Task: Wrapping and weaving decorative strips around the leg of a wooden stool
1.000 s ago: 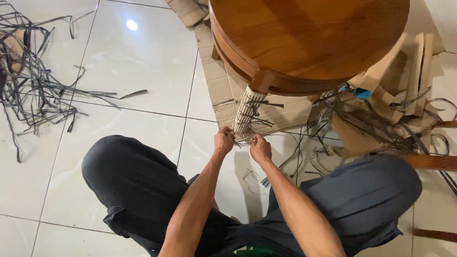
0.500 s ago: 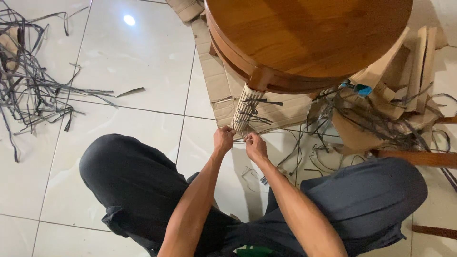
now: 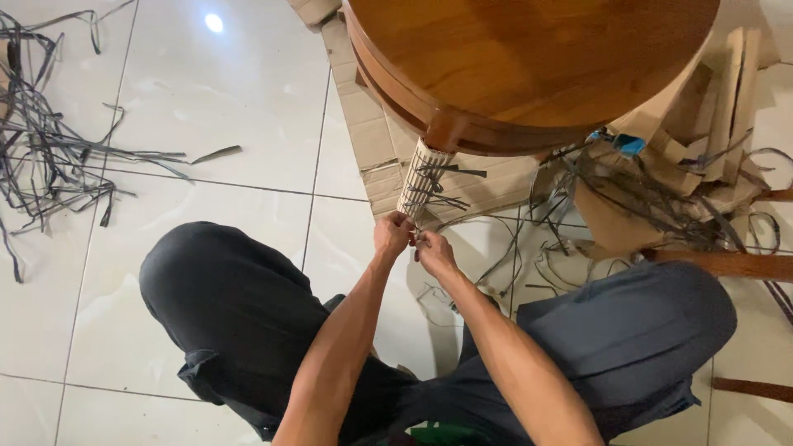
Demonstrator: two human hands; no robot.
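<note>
One round wooden table (image 3: 529, 66) is seen from above at far centre, glossy brown top, thick rim. One table leg (image 3: 423, 180) is visible below the rim, wrapped in pale woven strips, with dark loose strip ends sticking out to the right of it. Two hands are counted, both bare, held together at the lower end of the wrapped leg. The left hand (image 3: 391, 234) is curled tight, fingertips pinched on a thin strand at the base of the wrapping. The right hand (image 3: 433, 252) is just beside it, touching it, fingers also closed in a pinch; what exactly is gripped cannot be told, the strand is too thin. Two forearms run from the near edge up to the leg. Two knees are seen, left in black trousers, right in grey-blue.

One pile of dark strips (image 3: 49, 149) is scattered at far left, well apart from the hands. A second tangle of dark strips (image 3: 652, 198) lies right of the leg, mixed with torn cardboard pieces (image 3: 727, 91). Flattened cardboard (image 3: 372, 140) is laid under the table. One small blue object (image 3: 629, 144) sits by the table rim.

The floor (image 3: 206, 99) is white glossy tile with grey joints; one lamp glare is reflected at far left.
</note>
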